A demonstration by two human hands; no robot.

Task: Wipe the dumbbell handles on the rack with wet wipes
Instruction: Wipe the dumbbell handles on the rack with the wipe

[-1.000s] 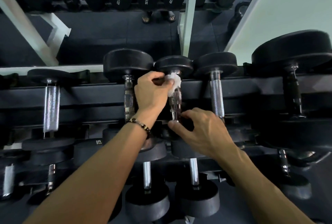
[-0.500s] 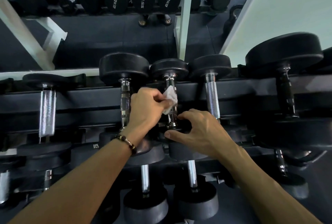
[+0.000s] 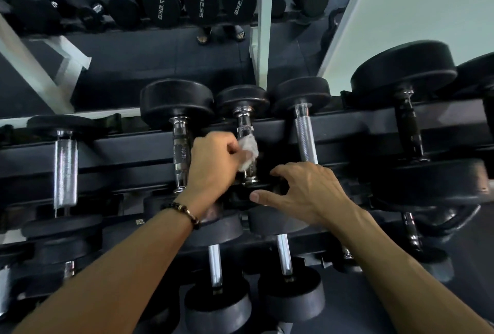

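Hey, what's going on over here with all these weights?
A person is cleaning dumbbells on a rack. The left hand grips a white wet wipe around the chrome handle of a small dumbbell on the upper shelf, partway down the handle. The right hand rests on that dumbbell's near black head, fingers spread, apparently steadying it. The neighbouring dumbbells on either side are untouched right now.

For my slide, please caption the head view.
Left hand wipes a dumbbell handle with a wet wipe; right hand steadies it.
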